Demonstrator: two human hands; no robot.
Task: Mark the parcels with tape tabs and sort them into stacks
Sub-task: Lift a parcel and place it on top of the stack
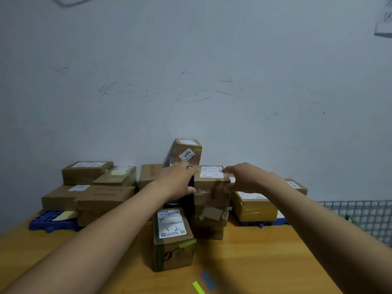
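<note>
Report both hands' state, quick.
Left hand: grips the left edge of the cardboard parcel marked 4.
Right hand: touches that parcel's right edge; blur hides whether it grips.

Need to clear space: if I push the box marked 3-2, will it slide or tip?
The box marked 3-2 stands taller than wide, so a high push may tip it. Smooth wooden table: pushed low, it probably slides.

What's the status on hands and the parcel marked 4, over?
Left hand grips parcel 4, left side. Right hand at its right edge, grip blurred. 3-2 parcel in front, clear of both.
</note>
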